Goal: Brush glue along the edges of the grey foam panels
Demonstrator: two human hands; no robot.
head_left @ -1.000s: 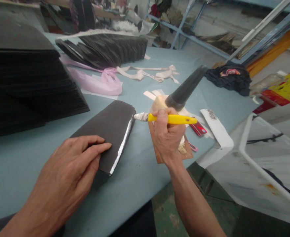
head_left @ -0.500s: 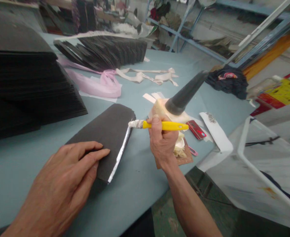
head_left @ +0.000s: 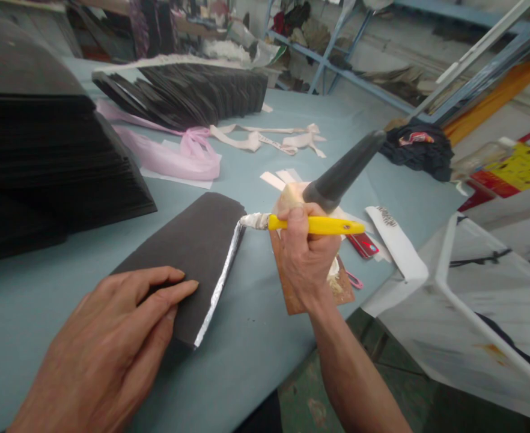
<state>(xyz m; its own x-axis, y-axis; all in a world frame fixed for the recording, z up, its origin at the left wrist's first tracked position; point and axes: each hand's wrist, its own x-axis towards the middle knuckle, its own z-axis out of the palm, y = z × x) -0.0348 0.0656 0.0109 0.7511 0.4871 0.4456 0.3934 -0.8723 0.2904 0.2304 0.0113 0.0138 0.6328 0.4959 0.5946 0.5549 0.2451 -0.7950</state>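
My left hand (head_left: pixel 125 325) lies flat, fingers stretched out, on a black sheet piece (head_left: pixel 202 246). Along the right edge of this piece runs a wet white strip (head_left: pixel 217 285) that looks like glue. My right hand (head_left: pixel 307 252) is closed around the yellow handle of a brush (head_left: pixel 337 225). The bristles, coated in white, touch the upper end of the strip near the far right corner. Partly hidden under my right hand is a brown board (head_left: pixel 292 294) with whitish paste on it.
A tall stack of black sheets (head_left: pixel 57 174) stands at the left, with a fanned row of black pieces (head_left: pixel 202 93) behind. A dark cone-shaped object (head_left: pixel 344 171) leans beyond my right hand. A red box (head_left: pixel 363 245) and a white bin (head_left: pixel 445 270) are to the right.
The brush and my right hand have shifted slightly right, the bristles staying at the strip's upper end. My left hand stays on the black piece, almost unmoved.
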